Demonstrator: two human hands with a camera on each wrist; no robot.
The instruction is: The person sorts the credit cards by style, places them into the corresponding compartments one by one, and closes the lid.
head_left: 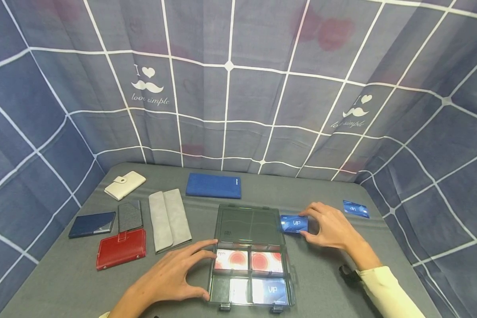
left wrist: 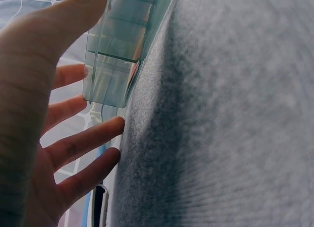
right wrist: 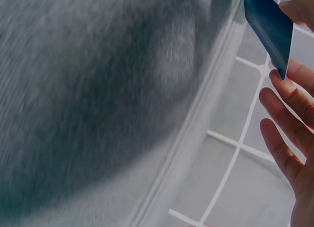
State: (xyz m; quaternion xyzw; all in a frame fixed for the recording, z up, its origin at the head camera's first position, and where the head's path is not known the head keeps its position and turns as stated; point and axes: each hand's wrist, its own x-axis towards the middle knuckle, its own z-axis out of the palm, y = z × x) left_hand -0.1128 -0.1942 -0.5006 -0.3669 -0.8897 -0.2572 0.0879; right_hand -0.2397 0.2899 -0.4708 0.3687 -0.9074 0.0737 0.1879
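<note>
My right hand (head_left: 330, 225) pinches a blue VIP card (head_left: 292, 224) by its right end, thumb below and fingers above. In the right wrist view the same card (right wrist: 270, 28) is tilted, raised off the grey cloth. My left hand (head_left: 175, 274) lies along the left side of a tinted clear plastic box, fingers spread, fingertips at its wall (left wrist: 105, 84). The box's lid (head_left: 250, 224) is folded back. Red-and-white cards (head_left: 231, 259) fill both rear compartments. Another blue VIP card (head_left: 271, 290) lies in the front right compartment; a whitish patch shows in the front left one.
One more VIP card (head_left: 356, 209) lies at the far right. Leftward are a red wallet (head_left: 121, 249), a navy card holder (head_left: 91, 224), a grey holder (head_left: 130, 216), a cream wallet (head_left: 125, 184) and a light grey folding wallet (head_left: 169, 220). A blue wallet (head_left: 213, 185) lies behind the box.
</note>
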